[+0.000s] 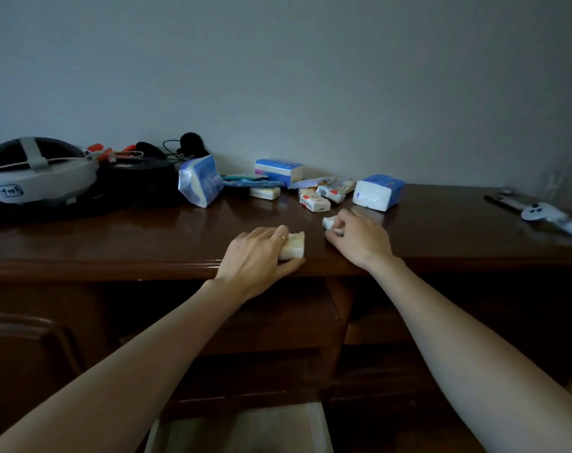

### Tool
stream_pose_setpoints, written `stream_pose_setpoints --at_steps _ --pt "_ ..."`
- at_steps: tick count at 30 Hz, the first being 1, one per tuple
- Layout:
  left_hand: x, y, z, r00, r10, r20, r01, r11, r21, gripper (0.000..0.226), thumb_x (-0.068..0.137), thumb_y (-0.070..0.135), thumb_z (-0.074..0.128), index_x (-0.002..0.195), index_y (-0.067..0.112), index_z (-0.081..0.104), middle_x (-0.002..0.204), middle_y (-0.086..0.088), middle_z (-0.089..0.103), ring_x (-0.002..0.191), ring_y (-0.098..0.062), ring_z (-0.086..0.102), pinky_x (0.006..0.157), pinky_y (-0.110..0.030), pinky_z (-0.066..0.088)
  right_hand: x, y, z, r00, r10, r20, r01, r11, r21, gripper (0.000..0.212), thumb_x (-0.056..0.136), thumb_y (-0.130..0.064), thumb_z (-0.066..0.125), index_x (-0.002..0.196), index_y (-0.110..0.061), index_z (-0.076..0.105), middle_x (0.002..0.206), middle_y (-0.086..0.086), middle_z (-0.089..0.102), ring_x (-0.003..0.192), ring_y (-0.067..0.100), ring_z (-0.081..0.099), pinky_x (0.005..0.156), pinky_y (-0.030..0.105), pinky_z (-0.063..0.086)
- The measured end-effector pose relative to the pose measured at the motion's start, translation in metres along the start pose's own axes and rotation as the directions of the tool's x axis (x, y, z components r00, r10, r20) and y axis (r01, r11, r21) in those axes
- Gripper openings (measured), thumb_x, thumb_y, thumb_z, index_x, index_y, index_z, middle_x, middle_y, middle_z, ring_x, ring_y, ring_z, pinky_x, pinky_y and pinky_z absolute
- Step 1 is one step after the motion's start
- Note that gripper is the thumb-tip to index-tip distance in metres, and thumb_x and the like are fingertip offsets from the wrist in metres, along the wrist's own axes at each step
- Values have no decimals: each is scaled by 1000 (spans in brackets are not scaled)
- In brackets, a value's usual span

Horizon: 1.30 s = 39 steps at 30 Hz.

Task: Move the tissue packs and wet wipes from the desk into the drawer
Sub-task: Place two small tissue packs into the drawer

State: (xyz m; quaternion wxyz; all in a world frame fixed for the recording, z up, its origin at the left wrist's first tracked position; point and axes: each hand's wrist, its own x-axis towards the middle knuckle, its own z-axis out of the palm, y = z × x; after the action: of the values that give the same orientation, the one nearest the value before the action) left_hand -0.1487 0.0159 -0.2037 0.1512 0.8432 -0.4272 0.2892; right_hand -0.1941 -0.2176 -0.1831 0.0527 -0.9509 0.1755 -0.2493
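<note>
Left fingers curl around a small pale soft tissue pack at the glossy dark wooden tabletop front edge; right fingers pinch a smaller white pack just beyond, likely so both drop together into the open light wooden drawer below that edge

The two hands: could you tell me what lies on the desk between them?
Nothing: in the head view, only bare desk separates the left hand from the right hand.

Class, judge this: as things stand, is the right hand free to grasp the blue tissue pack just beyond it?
Probably not: the right hand is shut on a small pack, though nothing blocks the blue tissue pack.
</note>
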Motion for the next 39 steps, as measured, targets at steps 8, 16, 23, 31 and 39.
stream_pose_setpoints --at_steps 8,16,23,31,39 --pt "-178 18 37 981 -6 -195 -37 976 -213 32 91 39 62 117 21 55 105 5 67 92 -15 62 70 -30 49 -179 -30 86 838 169 -518 237 744 625 33 80 -17 69 109 -16 53 122 -4 55 113 9 55 91 13 43" --pt "-354 29 121 205 -674 710 939 -69 -337 23 94 31 68 108 17 55 95 3 66 84 -13 67 64 -28 56 -333 -49 214 469 343 814 -856 -50 514 59 90 2 68 144 -17 55 137 10 62 117 24 62 97 39 56" --pt "-363 41 161 -20 -471 882 702 -635 -323 25 101 32 57 109 9 64 98 -15 72 73 -24 75 70 -38 62 -360 -71 240 627 63 777 -678 536 503 40 96 -25 70 134 -19 63 114 -7 67 107 13 63 87 26 53" --pt "-384 45 161 255 -476 842 927 -129 -353 28 98 42 60 104 17 70 103 -12 74 97 -29 72 89 -46 59 -363 -63 255 510 -255 822 -422 758 497 53 94 -42 67 144 -30 54 124 -15 64 110 5 60 88 23 52" --pt "-403 34 175 446 -534 718 839 529 -127 57 98 52 53 143 18 52 148 -2 38 132 -17 39 105 -32 39 -379 -15 293 415 14 910 -497 841 214 83 99 -41 61 163 -29 10 163 6 35 142 31 42 107 49 42"
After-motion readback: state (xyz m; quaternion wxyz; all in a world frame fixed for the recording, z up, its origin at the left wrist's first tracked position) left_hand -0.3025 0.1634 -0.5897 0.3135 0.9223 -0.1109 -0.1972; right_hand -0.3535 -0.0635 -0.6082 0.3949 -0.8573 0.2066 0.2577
